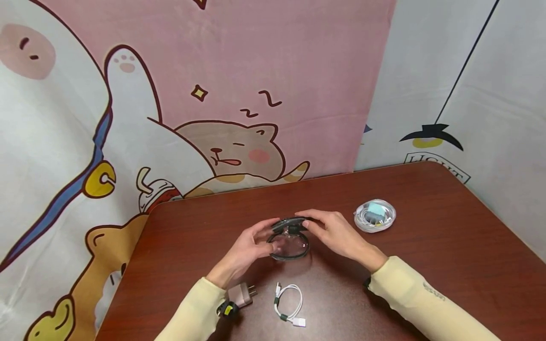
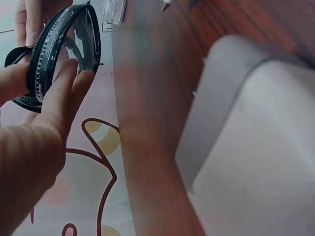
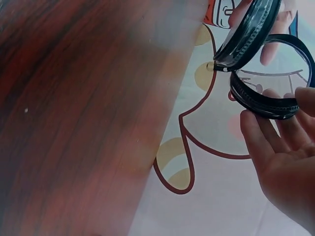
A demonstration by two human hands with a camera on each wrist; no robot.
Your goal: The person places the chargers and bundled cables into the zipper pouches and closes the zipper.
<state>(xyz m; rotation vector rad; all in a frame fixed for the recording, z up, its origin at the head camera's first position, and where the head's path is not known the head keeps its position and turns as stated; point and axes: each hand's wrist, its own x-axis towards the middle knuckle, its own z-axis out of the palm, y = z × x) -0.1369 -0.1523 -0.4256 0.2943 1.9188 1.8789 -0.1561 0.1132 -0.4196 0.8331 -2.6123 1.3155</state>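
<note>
A round see-through zip case (image 1: pixel 290 223) with black edging stands unzipped above the table, its two halves spread apart like a clamshell. My left hand (image 1: pixel 245 248) grips its left side, thumb on one half and fingers at the other. On the opposite side, my right hand (image 1: pixel 337 234) pinches the upper half at its rim. The right wrist view shows the black rim (image 3: pixel 268 105) of one half resting in the right fingers. Through the clear wall in the left wrist view, left fingertips (image 2: pixel 69 69) show against the case. Nothing is visible inside it.
A pinkish plug adapter (image 1: pixel 240 294) lies by my left sleeve, with a small black and yellow item (image 1: pixel 227 310) beside it. Nearer the middle is a short white USB cable (image 1: pixel 301 298) in a loop. Back right sits a coiled clear-white cable bundle (image 1: pixel 375 215). A printed cloth hangs behind the table.
</note>
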